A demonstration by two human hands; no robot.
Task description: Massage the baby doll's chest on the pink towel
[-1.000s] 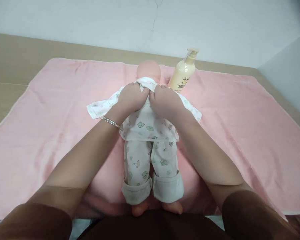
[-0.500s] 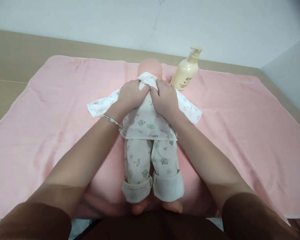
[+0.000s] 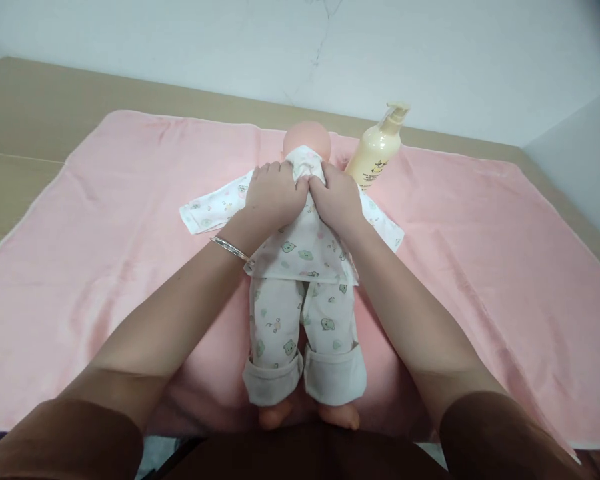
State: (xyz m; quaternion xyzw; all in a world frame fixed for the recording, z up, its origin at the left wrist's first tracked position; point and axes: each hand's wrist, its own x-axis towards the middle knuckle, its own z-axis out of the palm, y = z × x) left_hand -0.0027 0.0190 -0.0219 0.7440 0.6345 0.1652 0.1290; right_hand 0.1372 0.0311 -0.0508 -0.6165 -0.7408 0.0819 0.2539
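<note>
A baby doll [image 3: 307, 137] lies on a pink blanket [image 3: 145, 160], its feet toward me. It wears white printed trousers [image 3: 277, 320] with rolled cuffs. A white printed shirt [image 3: 305, 257] covers its torso, with the sleeves spread to both sides. At the upper chest, just below the head, my left hand [image 3: 275, 193] pinches the shirt's cloth. My right hand [image 3: 337, 197] grips the same cloth close beside it, thumbs nearly touching. The doll's face is not visible; the bunched collar covers the lower part of the head.
A pale yellow pump bottle [image 3: 375, 153] stands tilted in view right of the doll's head, on the blanket. The wooden table [image 3: 40, 93] shows behind and left of the blanket. A white wall [image 3: 180, 47] rises at the back.
Both hands have shifted slightly to the right and the cloth at the collar is gathered more between them. The view has moved a little.
</note>
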